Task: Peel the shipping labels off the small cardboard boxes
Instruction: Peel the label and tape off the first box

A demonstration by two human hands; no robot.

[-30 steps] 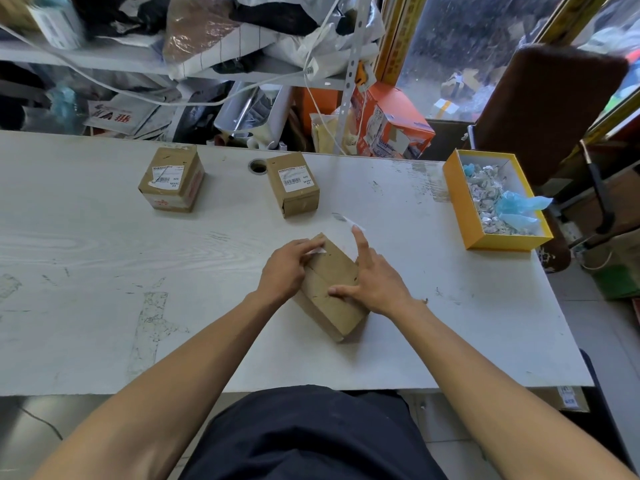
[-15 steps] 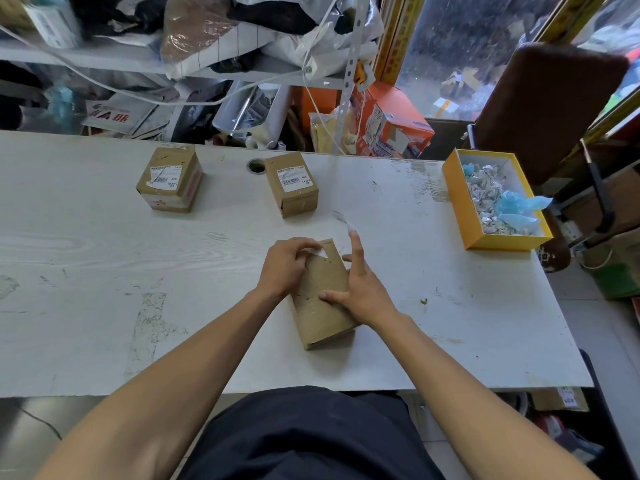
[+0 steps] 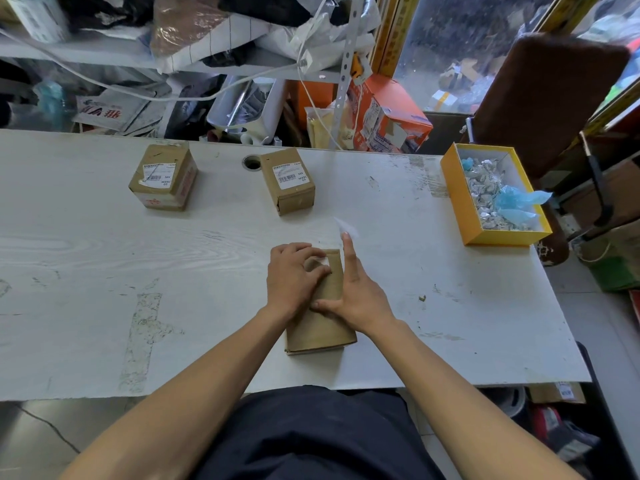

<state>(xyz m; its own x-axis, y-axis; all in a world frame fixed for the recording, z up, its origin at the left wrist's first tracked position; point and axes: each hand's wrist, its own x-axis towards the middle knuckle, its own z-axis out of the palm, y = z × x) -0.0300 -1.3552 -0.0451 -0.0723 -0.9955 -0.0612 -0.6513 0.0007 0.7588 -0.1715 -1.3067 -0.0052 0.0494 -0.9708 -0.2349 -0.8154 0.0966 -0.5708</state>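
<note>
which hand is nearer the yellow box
Right. The right hand rests on the near box, on the side toward the yellow box at the table's right edge. The left hand is on the same box, farther left.

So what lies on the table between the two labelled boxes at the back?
In the head view, only a round cable hole in the table, close beside the right-hand box; toward the left-hand box it's bare.

Brown boxes, yellow tray

Bare table left & right of near box, two labelled boxes blocking far edge, yellow tray far right, open gap btwn.
</note>
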